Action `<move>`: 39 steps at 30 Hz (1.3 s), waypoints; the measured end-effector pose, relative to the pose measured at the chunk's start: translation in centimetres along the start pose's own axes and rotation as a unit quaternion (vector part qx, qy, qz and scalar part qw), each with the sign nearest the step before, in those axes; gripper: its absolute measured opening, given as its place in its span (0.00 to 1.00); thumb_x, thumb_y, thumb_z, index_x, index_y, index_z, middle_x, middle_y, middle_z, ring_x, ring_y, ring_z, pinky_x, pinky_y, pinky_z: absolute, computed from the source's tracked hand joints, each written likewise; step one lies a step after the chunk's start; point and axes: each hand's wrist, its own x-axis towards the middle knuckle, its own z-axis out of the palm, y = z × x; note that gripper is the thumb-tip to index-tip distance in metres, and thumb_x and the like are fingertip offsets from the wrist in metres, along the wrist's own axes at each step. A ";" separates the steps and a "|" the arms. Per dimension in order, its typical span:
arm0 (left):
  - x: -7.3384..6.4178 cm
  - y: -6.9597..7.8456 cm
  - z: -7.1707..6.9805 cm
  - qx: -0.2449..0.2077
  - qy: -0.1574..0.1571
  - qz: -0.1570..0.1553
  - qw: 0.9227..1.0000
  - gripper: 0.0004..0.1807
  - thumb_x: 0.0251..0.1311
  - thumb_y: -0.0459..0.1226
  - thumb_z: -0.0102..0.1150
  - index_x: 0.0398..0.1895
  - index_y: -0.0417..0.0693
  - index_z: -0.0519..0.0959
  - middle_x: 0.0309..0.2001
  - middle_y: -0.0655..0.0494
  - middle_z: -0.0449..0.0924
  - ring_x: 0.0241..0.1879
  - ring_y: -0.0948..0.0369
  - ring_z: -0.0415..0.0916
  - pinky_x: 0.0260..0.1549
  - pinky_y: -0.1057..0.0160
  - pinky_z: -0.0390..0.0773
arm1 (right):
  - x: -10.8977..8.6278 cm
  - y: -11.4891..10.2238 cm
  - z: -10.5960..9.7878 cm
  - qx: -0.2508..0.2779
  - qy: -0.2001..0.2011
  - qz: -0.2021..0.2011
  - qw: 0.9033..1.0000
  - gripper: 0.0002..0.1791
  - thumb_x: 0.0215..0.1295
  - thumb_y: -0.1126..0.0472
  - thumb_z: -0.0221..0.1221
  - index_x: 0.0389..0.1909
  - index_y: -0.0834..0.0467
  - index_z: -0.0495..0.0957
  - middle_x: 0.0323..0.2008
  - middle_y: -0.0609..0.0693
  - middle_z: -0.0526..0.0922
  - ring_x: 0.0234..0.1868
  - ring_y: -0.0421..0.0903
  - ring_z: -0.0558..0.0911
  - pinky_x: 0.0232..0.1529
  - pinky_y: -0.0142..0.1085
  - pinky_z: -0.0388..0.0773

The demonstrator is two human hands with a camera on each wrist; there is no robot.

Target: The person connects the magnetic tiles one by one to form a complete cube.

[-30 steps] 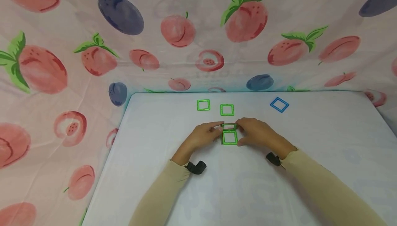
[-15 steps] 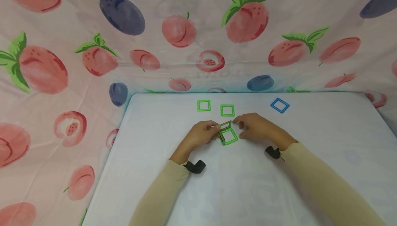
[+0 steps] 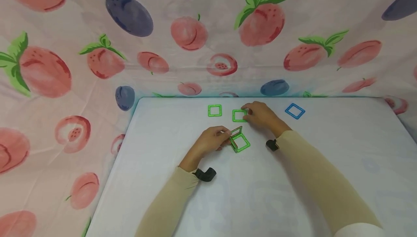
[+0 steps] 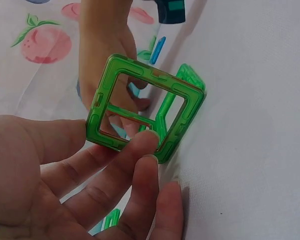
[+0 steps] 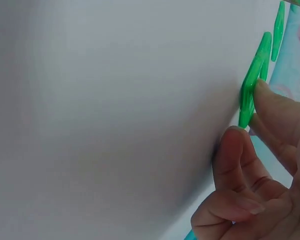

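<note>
In the head view, my left hand point(image 3: 211, 138) pinches a small structure of joined green magnetic tiles point(image 3: 243, 149) by its left side. One square of it lies low, while others stand up along its edges. The left wrist view shows the thumb and fingers on the frame of an upright square tile point(image 4: 157, 76). Farther back, my right hand point(image 3: 260, 115) pinches a single green square tile point(image 3: 234, 115) at its right side. Seen from the right wrist, that tile point(image 5: 250, 87) is edge-on, thumb on one side and fingertips at its near end.
Another green square tile point(image 3: 209, 110) lies to the left along the back of the white table point(image 3: 163, 139). A blue square tile point(image 3: 301, 115) lies turned cornerwise at the back right. Behind the table hangs a fruit-patterned cloth point(image 3: 221, 30).
My right hand has left the joined tiles and moved back to the single green tile. The structure has turned askew in my left hand, which stays nearly in place.
</note>
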 end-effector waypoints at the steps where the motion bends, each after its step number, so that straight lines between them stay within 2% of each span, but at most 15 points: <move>1: 0.0 0.1 0.0 -0.001 -0.001 0.000 1.000 0.14 0.76 0.48 0.54 0.48 0.53 0.84 0.38 0.49 0.90 0.37 0.58 0.82 0.31 0.66 0.78 | 0.2 0.0 0.1 -0.001 0.002 0.004 1.000 0.23 0.71 0.55 0.64 0.64 0.56 0.77 0.47 0.58 0.81 0.48 0.54 0.77 0.55 0.50 0.76; 7: 0.0 0.3 0.3 -0.001 -0.002 -0.001 1.000 0.14 0.75 0.48 0.55 0.49 0.52 0.84 0.37 0.50 0.90 0.36 0.57 0.82 0.30 0.66 0.78 | 0.4 0.0 -0.1 0.010 0.007 0.024 1.000 0.21 0.67 0.57 0.67 0.57 0.60 0.78 0.46 0.58 0.81 0.48 0.54 0.78 0.55 0.49 0.76; 12: 0.0 0.4 0.3 -0.002 -0.003 -0.002 1.000 0.13 0.75 0.48 0.55 0.49 0.52 0.84 0.37 0.50 0.90 0.36 0.58 0.81 0.30 0.67 0.78 | 0.3 0.0 -0.5 0.036 -0.012 0.056 0.998 0.23 0.66 0.55 0.69 0.55 0.63 0.78 0.43 0.57 0.79 0.45 0.53 0.76 0.50 0.45 0.75; 19: 0.1 0.3 0.3 -0.001 -0.005 0.001 1.000 0.14 0.75 0.48 0.55 0.50 0.52 0.84 0.39 0.50 0.90 0.38 0.57 0.82 0.31 0.66 0.79 | 0.2 0.5 -0.9 0.040 -0.038 0.105 0.993 0.27 0.62 0.48 0.71 0.50 0.63 0.77 0.47 0.58 0.80 0.48 0.54 0.76 0.52 0.45 0.76; 21: 0.1 0.3 0.3 -0.001 -0.003 0.000 1.000 0.14 0.75 0.48 0.55 0.50 0.52 0.84 0.39 0.51 0.90 0.40 0.56 0.83 0.32 0.66 0.79 | 0.1 0.9 -0.9 0.038 -0.033 0.101 0.994 0.27 0.61 0.46 0.72 0.48 0.63 0.78 0.44 0.57 0.80 0.46 0.53 0.76 0.49 0.44 0.76; 25: 0.1 0.2 0.2 -0.004 -0.002 -0.003 1.000 0.13 0.75 0.48 0.55 0.49 0.53 0.84 0.39 0.52 0.90 0.41 0.55 0.83 0.32 0.66 0.79 | -0.6 1.8 -0.9 0.054 -0.010 0.069 0.996 0.25 0.61 0.43 0.71 0.39 0.62 0.79 0.32 0.53 0.76 0.38 0.50 0.74 0.38 0.39 0.72; 29: 0.1 0.1 0.2 -0.008 -0.002 -0.006 1.000 0.13 0.75 0.48 0.55 0.50 0.53 0.84 0.39 0.52 0.90 0.41 0.56 0.83 0.33 0.65 0.79 | -1.9 2.4 -1.2 0.088 -0.004 0.048 0.995 0.20 0.66 0.44 0.67 0.35 0.58 0.82 0.28 0.50 0.73 0.36 0.48 0.72 0.34 0.38 0.67; 34: 0.1 0.1 0.1 -0.018 -0.003 -0.011 1.000 0.14 0.75 0.47 0.55 0.51 0.51 0.84 0.40 0.51 0.90 0.42 0.55 0.84 0.33 0.65 0.79 | -4.0 2.7 -2.0 0.156 -0.054 0.065 0.984 0.20 0.73 0.43 0.60 0.38 0.57 0.82 0.30 0.50 0.72 0.38 0.49 0.71 0.37 0.40 0.68; 39: 0.1 0.0 0.1 -0.023 -0.002 -0.012 1.000 0.13 0.75 0.48 0.55 0.50 0.52 0.84 0.39 0.51 0.90 0.42 0.56 0.84 0.34 0.64 0.80 | -5.7 3.0 -2.5 0.244 -0.110 0.083 0.960 0.21 0.74 0.45 0.58 0.43 0.61 0.80 0.29 0.49 0.70 0.37 0.49 0.70 0.38 0.40 0.67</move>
